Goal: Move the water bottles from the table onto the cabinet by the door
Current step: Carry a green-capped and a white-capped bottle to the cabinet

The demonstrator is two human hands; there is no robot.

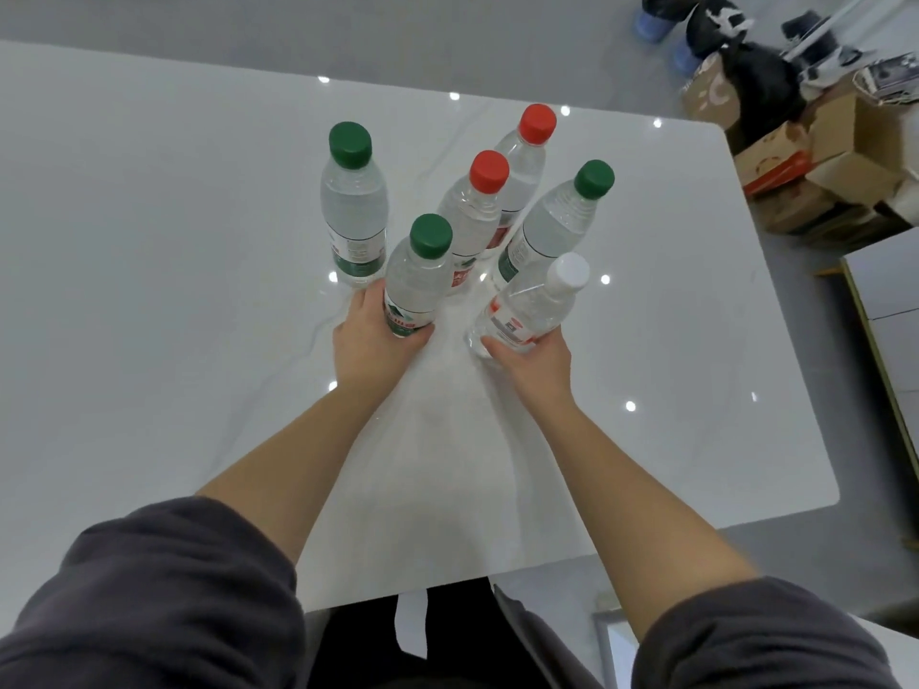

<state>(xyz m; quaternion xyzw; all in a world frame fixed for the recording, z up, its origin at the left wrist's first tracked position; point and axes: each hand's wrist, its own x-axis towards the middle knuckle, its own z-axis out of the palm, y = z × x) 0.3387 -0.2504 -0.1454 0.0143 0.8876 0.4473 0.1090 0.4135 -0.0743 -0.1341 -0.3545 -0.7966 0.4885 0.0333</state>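
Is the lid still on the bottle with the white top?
Yes, shut. The white cap sits on the neck of the white-capped bottle, which the right hand holds.

Left hand fingers hidden behind green-cap bottle. Right hand fingers tucked behind white-cap bottle. Bottle labels too blurry to read. Cardboard boxes cut off at right edge.
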